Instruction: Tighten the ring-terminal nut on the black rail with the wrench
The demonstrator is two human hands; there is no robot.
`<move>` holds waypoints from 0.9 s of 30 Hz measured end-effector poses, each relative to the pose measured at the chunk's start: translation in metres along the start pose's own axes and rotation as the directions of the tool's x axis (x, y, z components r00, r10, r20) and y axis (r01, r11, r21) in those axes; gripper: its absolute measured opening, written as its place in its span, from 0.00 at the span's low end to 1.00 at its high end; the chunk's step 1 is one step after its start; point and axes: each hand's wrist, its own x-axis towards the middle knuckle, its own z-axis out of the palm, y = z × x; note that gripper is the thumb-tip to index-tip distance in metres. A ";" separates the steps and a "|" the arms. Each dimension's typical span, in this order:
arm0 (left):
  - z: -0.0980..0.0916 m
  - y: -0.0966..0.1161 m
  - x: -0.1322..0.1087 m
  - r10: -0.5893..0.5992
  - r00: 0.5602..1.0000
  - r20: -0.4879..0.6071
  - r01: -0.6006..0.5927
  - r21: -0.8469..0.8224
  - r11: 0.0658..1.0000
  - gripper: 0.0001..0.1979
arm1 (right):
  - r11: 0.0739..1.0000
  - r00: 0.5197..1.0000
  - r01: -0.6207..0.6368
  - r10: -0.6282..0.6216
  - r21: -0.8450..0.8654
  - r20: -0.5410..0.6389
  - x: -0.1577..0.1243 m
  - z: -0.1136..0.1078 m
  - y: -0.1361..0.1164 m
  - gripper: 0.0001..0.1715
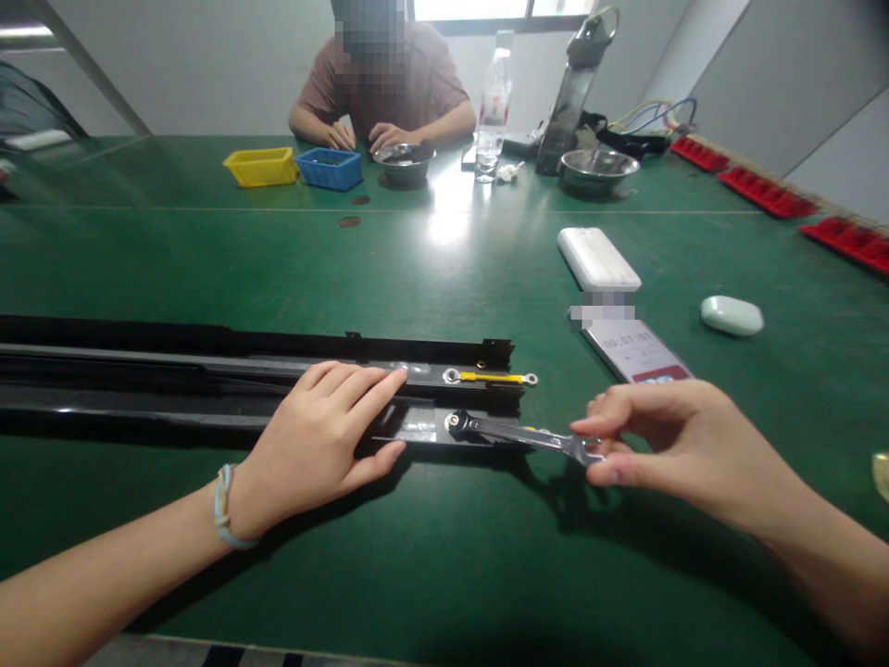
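Note:
A long black metal rail [173, 371] lies across the green table [444, 556]. My left hand [323, 435] rests flat on the rail near its right end, fingers spread. My right hand [667, 440] pinches the handle end of a silver wrench [528, 435]. The wrench's head sits on a bolt [457, 424] at the rail's right end. A yellow-sleeved wire with ring terminals [492, 378] lies on the rail just behind it.
A phone showing a timer [635, 352], a white power bank [597, 259] and a white case [731, 315] lie right of the rail. Across the table sits another person [385, 93] with yellow [262, 167] and blue [329, 169] baskets, metal bowls [598, 170], and a bottle [493, 111].

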 end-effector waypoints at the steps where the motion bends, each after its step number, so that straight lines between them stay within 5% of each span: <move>1: 0.000 0.000 0.000 0.001 1.000 -0.002 -0.001 0.001 1.000 0.27 | 1.000 1.000 0.003 -0.003 -0.004 0.004 0.000 0.000 0.000 0.13; 6: 0.000 0.001 -0.001 0.001 1.000 0.005 -0.001 -0.002 1.000 0.27 | 1.000 1.000 0.018 -0.018 -0.019 -0.005 0.003 -0.003 0.002 0.12; 18: -0.011 0.009 -0.007 0.004 1.000 -0.003 -0.004 0.006 1.000 0.27 | 0.998 0.957 0.054 -0.048 0.014 -0.288 0.007 0.004 0.004 0.13; 27: -0.010 0.008 -0.006 0.005 1.000 -0.002 -0.005 0.000 1.000 0.27 | 0.998 0.965 0.060 -0.053 0.019 -0.256 0.007 0.002 0.003 0.12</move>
